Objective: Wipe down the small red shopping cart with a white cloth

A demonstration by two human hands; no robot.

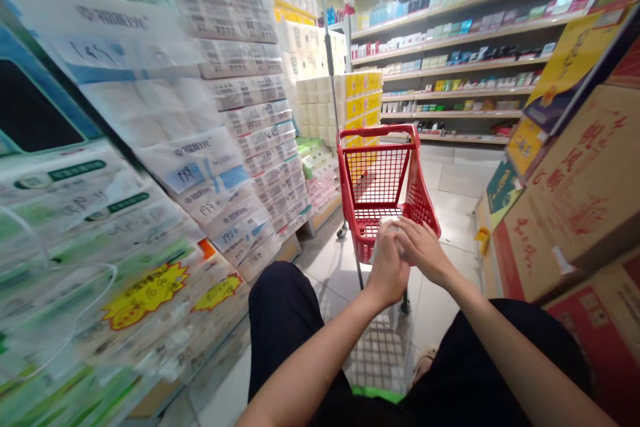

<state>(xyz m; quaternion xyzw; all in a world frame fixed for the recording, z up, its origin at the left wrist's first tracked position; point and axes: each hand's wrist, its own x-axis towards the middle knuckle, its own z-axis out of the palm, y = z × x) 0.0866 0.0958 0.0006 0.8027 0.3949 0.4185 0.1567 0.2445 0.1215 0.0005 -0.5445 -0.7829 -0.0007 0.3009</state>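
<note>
My left hand point(390, 263) and my right hand point(425, 247) meet in front of me, between my knees and a red shopping cart point(377, 132). The left fingers are curled. Those of my right hand lie over the left fingertips, pressed together. A bit of something whitish point(389, 219) shows at the fingers, too small and too covered to name. Behind the hands, the cart's red grid basket appears to hold nothing else that I can make out. Neither hand visibly grips the cart's handle.
Stacked tissue packs point(210, 167) with handwritten prices rise on the left. Cardboard cartons point(585, 193) stand close on the right. Shelves point(465, 67) of small boxed goods line the back. A thin upright pole point(327, 47) rises beside the cart. Pale floor tiles point(453, 203) run between.
</note>
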